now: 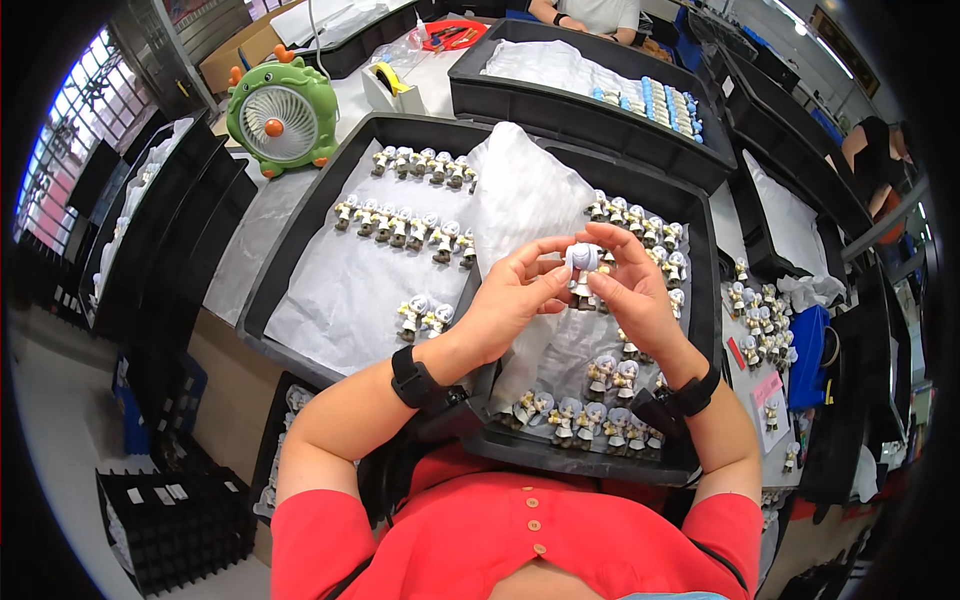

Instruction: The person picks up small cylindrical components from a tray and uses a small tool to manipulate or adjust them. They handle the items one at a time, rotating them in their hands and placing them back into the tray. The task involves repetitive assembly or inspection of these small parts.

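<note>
A small figurine (582,262) with pale lilac hair and a white outfit is held up between my two hands, above the right-hand black tray (570,462). My left hand (517,292) pinches its left side between thumb and fingers. From the other side, the thumb and fingers of my right hand (638,290) close on it too. Beneath my hands, rows of similar figurines (588,424) lie on white sheeting in that tray. More figurine rows (400,222) lie in the left-hand black tray (290,225). A loose white sheet (520,190) is bunched where the trays meet.
A green animal-shaped fan (284,115) and a yellow tape dispenser (392,88) stand behind the left tray. Another black tray (560,108) sits at the back. Clustered figurines (765,322) and a blue bin (810,357) are at right. Other people (600,15) are nearby.
</note>
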Motion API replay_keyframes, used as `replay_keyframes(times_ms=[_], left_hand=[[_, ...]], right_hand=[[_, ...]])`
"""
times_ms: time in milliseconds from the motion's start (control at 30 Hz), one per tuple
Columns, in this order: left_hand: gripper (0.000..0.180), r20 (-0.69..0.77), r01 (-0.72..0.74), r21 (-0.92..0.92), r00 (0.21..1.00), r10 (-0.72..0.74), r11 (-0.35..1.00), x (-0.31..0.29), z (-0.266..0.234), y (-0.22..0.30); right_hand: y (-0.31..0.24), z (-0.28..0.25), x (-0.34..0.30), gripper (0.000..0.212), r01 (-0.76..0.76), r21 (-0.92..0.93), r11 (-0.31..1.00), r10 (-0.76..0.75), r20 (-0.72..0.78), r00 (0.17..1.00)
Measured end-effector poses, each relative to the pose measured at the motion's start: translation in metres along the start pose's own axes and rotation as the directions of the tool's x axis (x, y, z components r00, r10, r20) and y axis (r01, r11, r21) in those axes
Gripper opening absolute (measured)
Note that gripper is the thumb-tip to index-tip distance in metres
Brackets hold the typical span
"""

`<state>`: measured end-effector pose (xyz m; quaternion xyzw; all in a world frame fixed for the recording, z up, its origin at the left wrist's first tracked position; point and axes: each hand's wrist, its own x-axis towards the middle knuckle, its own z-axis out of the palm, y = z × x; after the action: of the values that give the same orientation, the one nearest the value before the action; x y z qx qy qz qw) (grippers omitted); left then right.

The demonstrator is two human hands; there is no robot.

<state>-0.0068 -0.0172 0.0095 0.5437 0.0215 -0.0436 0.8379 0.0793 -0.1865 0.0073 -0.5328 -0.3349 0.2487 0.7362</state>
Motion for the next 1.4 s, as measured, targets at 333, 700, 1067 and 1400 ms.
replay_keyframes(times_ms=[333,700,1067,1400], left_hand=[[0.045,-0.009,-0.084,0.070,0.996,0.085,0.994,-0.0002,0.0024,0.0008],[0.045,-0.080,-0.015,0.023,0.997,0.017,1.000,-0.0017,0.0039,0.0043],[0.050,-0.107,-0.030,-0.016,0.994,0.028,0.999,0.0003,0.0029,0.0033],[0.046,-0.111,-0.072,0.005,0.991,0.072,0.997,0.0013,0.0003,0.0019]], right_hand=[[-0.0043,0.0036,-0.0001,0.049,-0.100,0.251,0.963,0.106,-0.010,0.994],[-0.0007,0.0007,0.0014,0.046,-0.158,0.298,0.941,0.162,0.010,0.987],[-0.0018,0.0053,0.0023,0.042,-0.187,0.344,0.920,0.186,0.036,0.982],[0.0026,0.0037,0.0028,0.043,-0.237,0.428,0.872,0.247,0.034,0.968]])
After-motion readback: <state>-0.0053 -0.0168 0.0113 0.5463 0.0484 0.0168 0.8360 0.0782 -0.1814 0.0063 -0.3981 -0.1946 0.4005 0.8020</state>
